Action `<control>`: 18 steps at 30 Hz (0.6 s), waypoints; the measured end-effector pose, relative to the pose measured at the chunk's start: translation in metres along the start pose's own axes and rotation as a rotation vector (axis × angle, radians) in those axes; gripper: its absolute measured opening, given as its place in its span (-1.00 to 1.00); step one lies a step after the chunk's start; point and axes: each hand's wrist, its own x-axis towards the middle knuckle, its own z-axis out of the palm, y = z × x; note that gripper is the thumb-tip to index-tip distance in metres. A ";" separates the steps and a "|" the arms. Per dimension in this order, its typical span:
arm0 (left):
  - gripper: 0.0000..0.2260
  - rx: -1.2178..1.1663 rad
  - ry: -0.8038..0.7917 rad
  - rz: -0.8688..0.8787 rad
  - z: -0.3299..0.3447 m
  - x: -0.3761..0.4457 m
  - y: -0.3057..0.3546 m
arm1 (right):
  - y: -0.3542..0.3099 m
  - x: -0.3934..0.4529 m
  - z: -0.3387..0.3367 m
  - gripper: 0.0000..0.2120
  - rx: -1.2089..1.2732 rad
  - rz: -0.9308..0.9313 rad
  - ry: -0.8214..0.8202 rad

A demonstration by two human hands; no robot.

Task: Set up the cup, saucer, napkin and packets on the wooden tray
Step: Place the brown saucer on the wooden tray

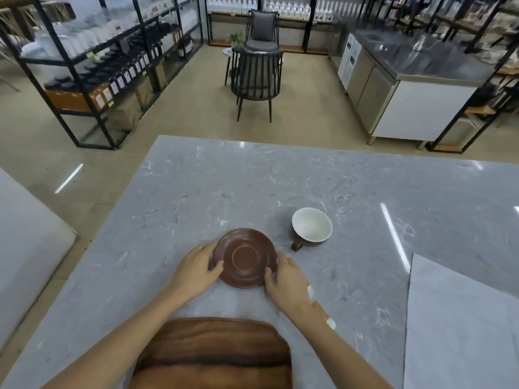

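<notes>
A brown saucer (245,258) lies on the grey marble table (252,186), just beyond the wooden tray (213,355). My left hand (196,270) grips the saucer's left rim and my right hand (283,282) grips its right rim. A cup (311,226), white inside with a brown handle, stands on the table to the right of the saucer and slightly farther away, apart from it. The tray sits at the near edge between my forearms and holds nothing. No napkin or packets are in view.
A grey sheet or panel (460,327) covers the table's near right corner. Beyond the table stand a dark chair (257,77), black shelving (98,66) on the left and a steel counter (393,80) on the right.
</notes>
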 end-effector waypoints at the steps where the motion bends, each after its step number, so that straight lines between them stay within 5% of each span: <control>1: -0.57 -0.023 0.006 0.018 0.000 0.000 0.000 | 0.000 0.000 0.001 -0.59 0.011 -0.001 0.002; 11: -0.68 -0.024 0.039 0.035 -0.003 -0.011 0.001 | -0.004 -0.012 -0.004 -0.60 0.084 -0.005 0.054; 18: -0.44 -0.048 0.085 0.018 -0.013 -0.062 0.012 | -0.013 -0.059 -0.014 -0.70 0.135 -0.089 0.126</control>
